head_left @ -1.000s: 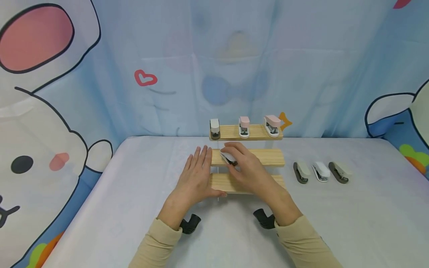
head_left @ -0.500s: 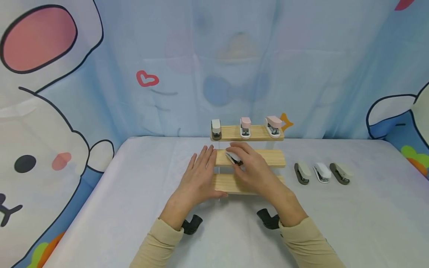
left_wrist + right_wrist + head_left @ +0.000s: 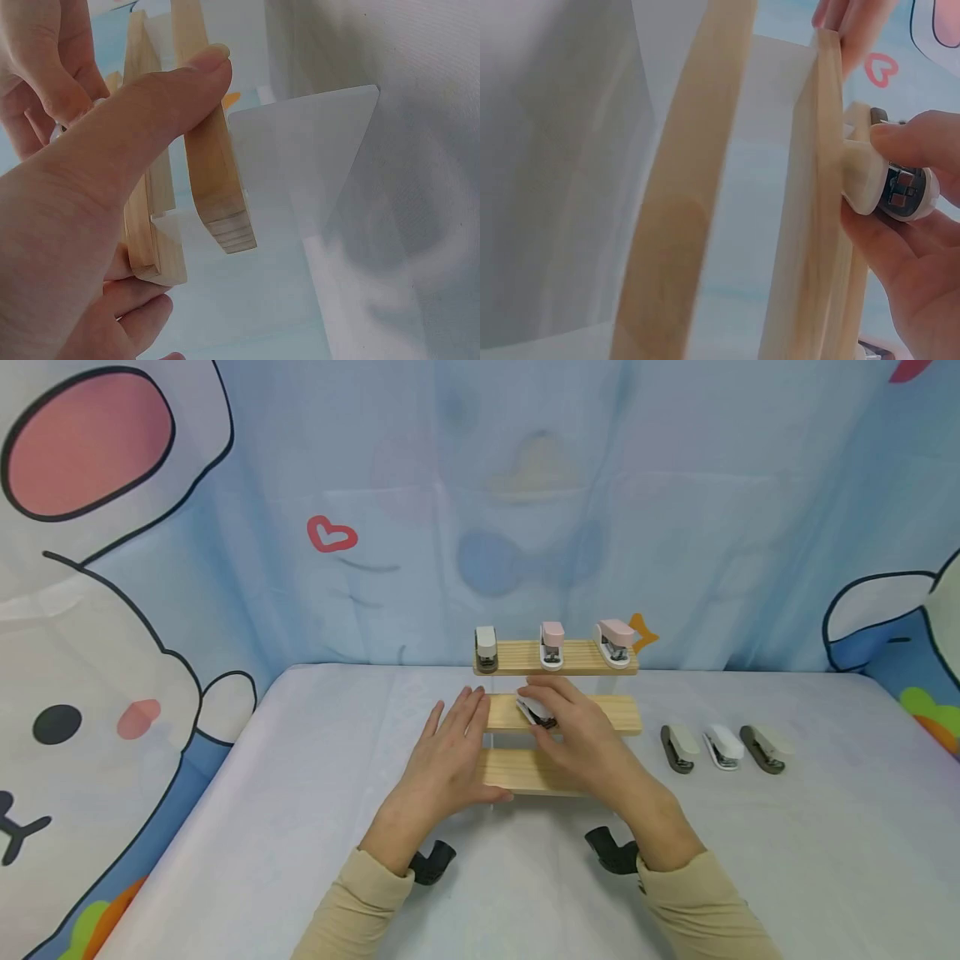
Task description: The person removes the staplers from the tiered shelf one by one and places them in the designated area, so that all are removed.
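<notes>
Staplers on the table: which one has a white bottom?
The middle stapler of those three; the left stapler and right stapler have dark bottoms.

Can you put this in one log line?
right hand: holds white stapler at middle shelf; left hand: at left end of rack; top shelf: three staplers

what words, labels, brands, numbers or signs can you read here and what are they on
None can be read in any view.
Held stapler in the right hand: no legible lettering.
Shelf staplers and table staplers: too small to tell if marked.
Backdrop: drawings such as a red heart outline, no lettering visible.
</notes>
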`<state>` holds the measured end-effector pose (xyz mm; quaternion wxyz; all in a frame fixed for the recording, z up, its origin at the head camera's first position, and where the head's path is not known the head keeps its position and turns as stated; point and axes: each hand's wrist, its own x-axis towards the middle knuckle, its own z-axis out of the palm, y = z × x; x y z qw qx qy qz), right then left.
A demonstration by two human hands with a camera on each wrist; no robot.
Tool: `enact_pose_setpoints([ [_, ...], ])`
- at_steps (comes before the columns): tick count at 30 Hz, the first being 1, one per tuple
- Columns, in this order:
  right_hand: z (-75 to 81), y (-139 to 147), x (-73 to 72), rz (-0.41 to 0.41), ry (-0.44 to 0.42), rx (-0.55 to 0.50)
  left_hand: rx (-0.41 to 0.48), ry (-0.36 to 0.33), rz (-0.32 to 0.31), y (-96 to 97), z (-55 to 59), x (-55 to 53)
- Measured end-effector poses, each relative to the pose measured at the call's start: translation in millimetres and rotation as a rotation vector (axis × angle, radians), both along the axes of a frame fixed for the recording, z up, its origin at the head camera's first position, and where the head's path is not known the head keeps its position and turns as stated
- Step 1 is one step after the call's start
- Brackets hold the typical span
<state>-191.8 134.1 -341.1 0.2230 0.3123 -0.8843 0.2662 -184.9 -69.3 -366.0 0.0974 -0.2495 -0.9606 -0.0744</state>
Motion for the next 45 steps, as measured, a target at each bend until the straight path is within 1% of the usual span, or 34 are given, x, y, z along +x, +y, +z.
enact_pose_setpoints([
  [6, 3.8, 7, 3.9, -0.006, -0.013, 0.001, -0.019, -0.007, 0.007, 3.2, 1.4, -0.3],
  [13, 5.0, 13, 7.1, -0.020, -0.001, 0.009, -0.028, 0.021, 0.009, 3.1, 2.7, 1.3],
  [21, 4.3, 22, 13.4, -0.046, -0.003, 0.023, -0.007, -0.006, 0.010, 2.4, 1.2, 0.7],
  [29, 2.6, 31, 18.4, -0.043, 0.058, 0.009, 0.001, -0.009, 0.015, 2.5, 0.4, 0.4],
  [34, 1.2, 37, 21.9, -0.045, 0.065, 0.010, 0.004, -0.015, 0.019, 2.3, -0.1, 0.0],
  [40, 0.7, 44, 24.5, -0.060, 0.082, 0.012, 0.000, -0.004, 0.018, 2.4, -0.2, 0.0],
  [45, 0.2, 51, 28.6, -0.077, 0.067, 0.016, -0.004, 0.003, 0.016, 2.5, -0.7, 0.1],
])
